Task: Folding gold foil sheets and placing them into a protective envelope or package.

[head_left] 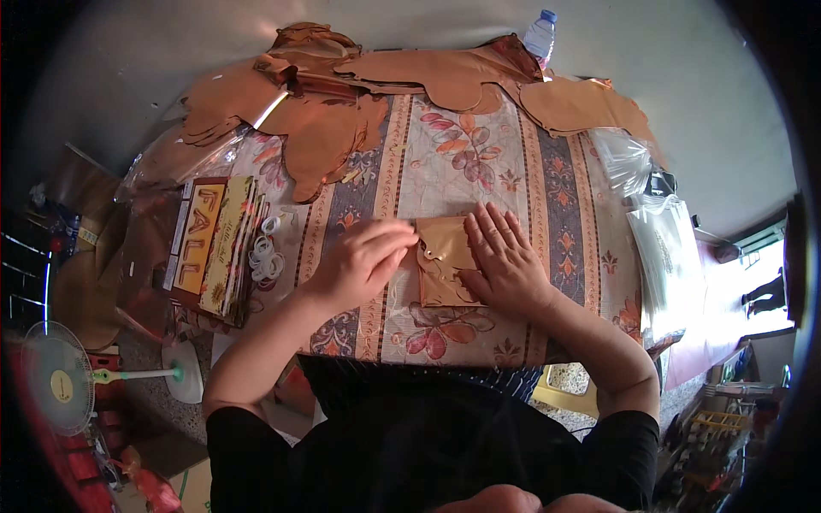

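Step in hand, apparently: flattening a folded golden sheet on the floral tablecloth. Right hand spread flat over its right side; left hand curled at its upper-left edge (pinching or not, cannot tell). Next likely calls for steady pressure. Sheet foil-like, glossy, creased, squarish.

Table: covered by a flowered cloth with dark bands
Far edge: flat copper-brown sheets, heaped and overlapping
Left: printed card packs, white rings just beside
Right: clear plastic sleeves, piled
Near middle: flat gold packet
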